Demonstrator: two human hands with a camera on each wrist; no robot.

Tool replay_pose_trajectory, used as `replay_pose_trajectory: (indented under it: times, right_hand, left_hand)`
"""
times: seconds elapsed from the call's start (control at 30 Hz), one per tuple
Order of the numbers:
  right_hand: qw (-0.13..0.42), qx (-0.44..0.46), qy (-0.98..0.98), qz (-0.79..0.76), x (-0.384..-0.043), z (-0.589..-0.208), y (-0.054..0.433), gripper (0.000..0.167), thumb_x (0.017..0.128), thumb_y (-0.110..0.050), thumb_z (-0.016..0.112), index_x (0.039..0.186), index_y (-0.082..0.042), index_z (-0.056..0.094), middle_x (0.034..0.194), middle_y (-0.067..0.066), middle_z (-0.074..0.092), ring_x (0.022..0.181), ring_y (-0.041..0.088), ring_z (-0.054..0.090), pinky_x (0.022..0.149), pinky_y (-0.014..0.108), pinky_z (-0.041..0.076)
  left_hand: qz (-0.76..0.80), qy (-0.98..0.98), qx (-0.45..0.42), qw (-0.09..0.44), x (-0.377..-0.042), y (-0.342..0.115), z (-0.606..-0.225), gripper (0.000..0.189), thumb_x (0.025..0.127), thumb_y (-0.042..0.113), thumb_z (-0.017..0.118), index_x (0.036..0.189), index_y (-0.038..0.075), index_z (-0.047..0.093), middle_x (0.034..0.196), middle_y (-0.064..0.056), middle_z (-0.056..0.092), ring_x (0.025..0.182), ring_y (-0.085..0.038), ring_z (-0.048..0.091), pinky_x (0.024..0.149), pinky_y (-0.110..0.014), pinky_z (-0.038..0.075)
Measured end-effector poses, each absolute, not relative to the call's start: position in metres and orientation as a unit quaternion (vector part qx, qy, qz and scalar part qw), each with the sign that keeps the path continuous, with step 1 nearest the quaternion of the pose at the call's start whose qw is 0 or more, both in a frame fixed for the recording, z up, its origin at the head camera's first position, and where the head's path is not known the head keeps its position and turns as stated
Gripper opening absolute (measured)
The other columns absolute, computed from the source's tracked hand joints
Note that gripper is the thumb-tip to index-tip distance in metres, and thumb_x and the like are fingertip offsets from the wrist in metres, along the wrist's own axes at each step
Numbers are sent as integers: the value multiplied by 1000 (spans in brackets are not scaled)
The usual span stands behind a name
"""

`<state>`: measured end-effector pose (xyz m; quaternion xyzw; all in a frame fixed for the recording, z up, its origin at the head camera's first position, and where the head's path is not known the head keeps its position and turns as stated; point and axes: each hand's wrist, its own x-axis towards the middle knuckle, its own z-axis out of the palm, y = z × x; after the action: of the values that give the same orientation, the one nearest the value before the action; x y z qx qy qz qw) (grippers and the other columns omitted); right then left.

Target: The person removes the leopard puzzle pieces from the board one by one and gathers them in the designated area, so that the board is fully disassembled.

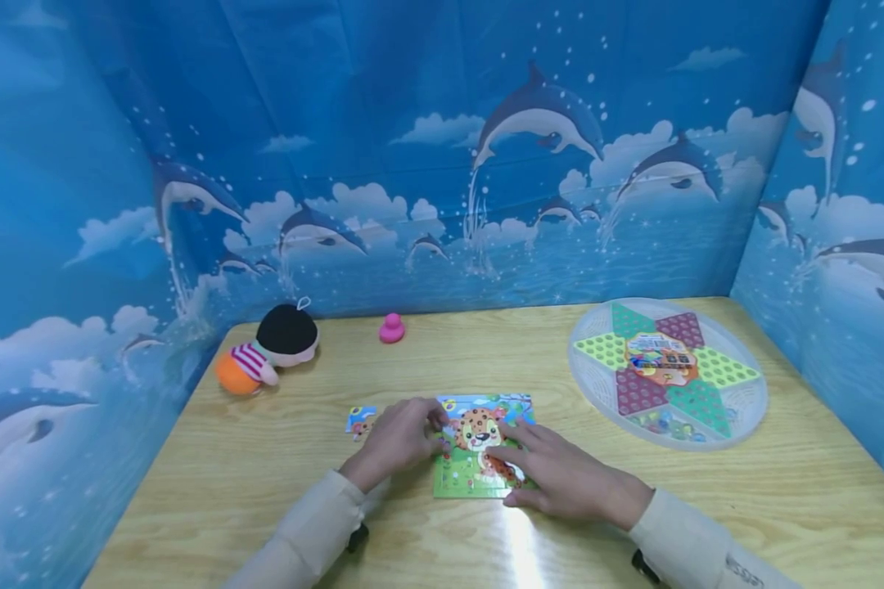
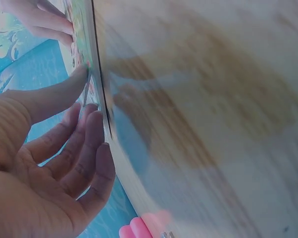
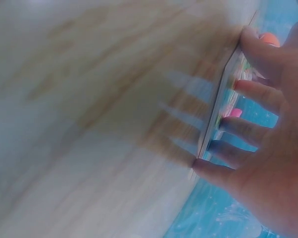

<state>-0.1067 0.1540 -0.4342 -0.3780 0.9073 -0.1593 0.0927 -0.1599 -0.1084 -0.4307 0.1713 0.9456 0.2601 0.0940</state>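
Observation:
A jigsaw puzzle (image 1: 479,483) with a cartoon leopard on green grass lies flat on the wooden table. At its left edge my left hand (image 1: 401,438) pinches a thin puzzle piece (image 2: 86,90) between thumb and fingers; the piece's picture is hidden. My right hand (image 1: 560,470) rests spread over the puzzle's right part, fingertips on the picture and thumb by the lower right edge. In the right wrist view, the right hand's fingers (image 3: 245,130) touch the board's surface and rim. Left of the left hand, loose puzzle material (image 1: 361,419) with a blue top lies partly covered.
A doll (image 1: 287,334) with black hair lies at the back left. Near the back edge sits a pink duck toy (image 1: 392,329). On the right is a round Chinese checkers board (image 1: 722,360) holding glass marbles (image 1: 670,425). Dolphin-print sheets (image 1: 427,164) hang behind the table.

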Motion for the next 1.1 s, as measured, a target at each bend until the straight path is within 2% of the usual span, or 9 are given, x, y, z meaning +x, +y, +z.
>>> replay_pose_trajectory:
  times: [0.17,0.43,0.7,1.1]
  right_hand:
    - [91,-381,906,-161,-106,-432,154,62,97,-44,65,147,-10,52,157,25,35,144,49,30,116,59,27]
    - [88,-381,907,-157,-107,-432,154,62,96,-44,66,147,-11,52,157,25,36,144,49,30,116,58,27]
    - [75,-394,903,-156,-107,-433,155,62,97,-46,63,146,-10,52,155,27,38,142,50,33,115,59,29]
    - [89,-379,908,-157,-107,-435,153,63,96,-44,66,147,-11,51,157,25,35,145,49,29,116,59,27]
  left_hand:
    - [279,941,169,94,-161,-110,-432,16,81,17,85,82,23,70,80,13,66,75,-8,59,74,-34,51]
    - [295,935,179,84,-160,-111,-431,23,82,16,84,102,16,73,84,10,68,79,-9,65,77,-37,54]
    - [312,929,180,88,-157,-113,-430,7,87,16,79,91,18,74,83,10,68,78,-8,62,76,-35,53]
    - [338,919,179,94,-155,-116,-430,7,87,15,79,87,19,73,83,10,68,76,-8,61,74,-33,52]
